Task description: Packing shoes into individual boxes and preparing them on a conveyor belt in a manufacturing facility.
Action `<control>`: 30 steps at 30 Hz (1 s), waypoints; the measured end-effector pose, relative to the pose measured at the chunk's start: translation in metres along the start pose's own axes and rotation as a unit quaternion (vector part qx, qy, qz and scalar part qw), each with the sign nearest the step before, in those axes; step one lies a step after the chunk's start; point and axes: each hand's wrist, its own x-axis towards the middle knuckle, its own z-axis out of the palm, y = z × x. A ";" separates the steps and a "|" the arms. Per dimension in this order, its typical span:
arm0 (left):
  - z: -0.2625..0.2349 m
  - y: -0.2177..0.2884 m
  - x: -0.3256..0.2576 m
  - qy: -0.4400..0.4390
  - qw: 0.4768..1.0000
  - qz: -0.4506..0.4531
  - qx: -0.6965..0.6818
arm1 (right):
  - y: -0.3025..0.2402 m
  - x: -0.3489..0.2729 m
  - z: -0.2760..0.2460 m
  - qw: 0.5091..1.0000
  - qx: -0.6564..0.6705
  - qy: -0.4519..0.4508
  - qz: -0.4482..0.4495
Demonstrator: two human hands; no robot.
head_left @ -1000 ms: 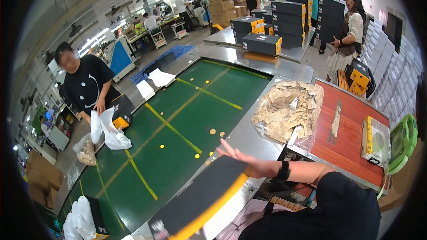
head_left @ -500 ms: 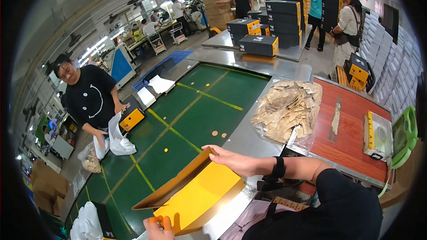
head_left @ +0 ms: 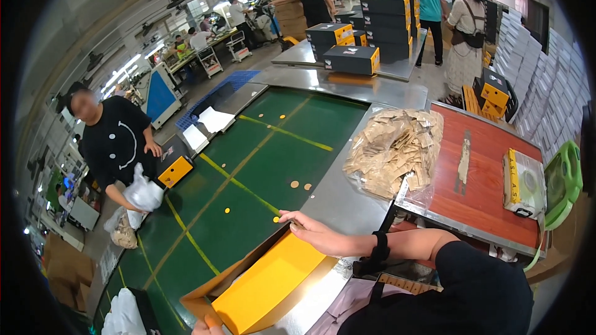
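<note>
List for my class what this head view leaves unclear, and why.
Head view, all:
Left hand: mostly cut off by the lower edge, so whether it grips the yellow-and-brown cardboard box cannot be told.
Crumpled white bundle, lower left: cut off by the same edge.
Round yellow spots on the flat green surface: too small to identify.

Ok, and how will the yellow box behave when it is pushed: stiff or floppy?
The yellow box is probably stiff: it looks flat-faced, with straight edges. Its brown flap may swing, because it stands angled away from the yellow face.
</note>
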 end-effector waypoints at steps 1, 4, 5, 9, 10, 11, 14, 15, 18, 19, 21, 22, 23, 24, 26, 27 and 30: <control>-0.004 0.000 -0.002 0.047 0.998 0.031 0.016 | 0.002 0.001 0.000 1.000 0.005 0.002 -0.006; -0.004 0.020 -0.018 0.053 0.979 -0.024 0.195 | 0.005 0.003 0.002 1.000 0.002 0.006 -0.014; -0.001 0.023 -0.024 0.053 0.979 -0.023 0.196 | 0.005 0.003 0.003 1.000 -0.007 0.005 -0.019; 0.018 0.014 -0.035 0.062 0.952 0.026 0.299 | 0.004 0.000 0.000 0.999 -0.022 0.009 -0.028; 0.016 0.013 -0.038 0.055 0.962 0.035 0.264 | 0.005 -0.002 -0.001 0.999 -0.022 -0.001 -0.029; 0.014 0.012 -0.039 0.048 0.971 0.044 0.229 | 0.005 -0.003 -0.003 0.999 -0.022 -0.009 -0.030; -0.008 0.034 -0.032 -0.053 0.975 -0.046 0.211 | -0.013 -0.007 -0.002 0.995 -0.095 -0.028 -0.033; -0.007 0.027 -0.028 -0.055 0.975 -0.045 0.209 | -0.017 -0.008 -0.004 0.994 -0.097 -0.027 -0.031; -0.005 0.014 -0.013 0.099 0.981 0.143 -0.087 | -0.023 -0.013 -0.009 0.990 -0.124 -0.040 -0.057; -0.007 0.014 -0.011 0.096 0.974 0.108 -0.174 | -0.022 -0.016 -0.011 0.986 -0.147 -0.037 -0.064; -0.005 0.013 -0.008 0.083 0.958 0.077 -0.263 | -0.016 -0.025 -0.017 0.982 -0.173 -0.026 -0.067; -0.002 0.004 -0.009 0.064 0.966 0.138 -0.210 | -0.004 -0.031 -0.019 0.981 -0.176 -0.022 -0.084; 0.002 -0.007 -0.011 0.045 0.966 0.199 -0.156 | 0.006 -0.039 -0.019 0.978 -0.179 -0.018 -0.102; 0.018 -0.020 -0.023 0.013 0.960 0.084 -0.267 | 0.013 -0.049 -0.018 0.981 -0.168 -0.020 -0.097; 0.042 -0.033 -0.042 0.036 0.954 0.048 -0.294 | 0.028 -0.061 -0.012 0.982 -0.159 -0.014 -0.099; 0.045 -0.028 -0.048 0.063 0.946 0.009 -0.317 | 0.031 -0.064 -0.011 0.983 -0.149 -0.012 -0.103; 0.043 -0.008 -0.051 0.108 0.947 0.049 -0.298 | 0.018 -0.056 -0.014 0.960 -0.242 -0.021 -0.140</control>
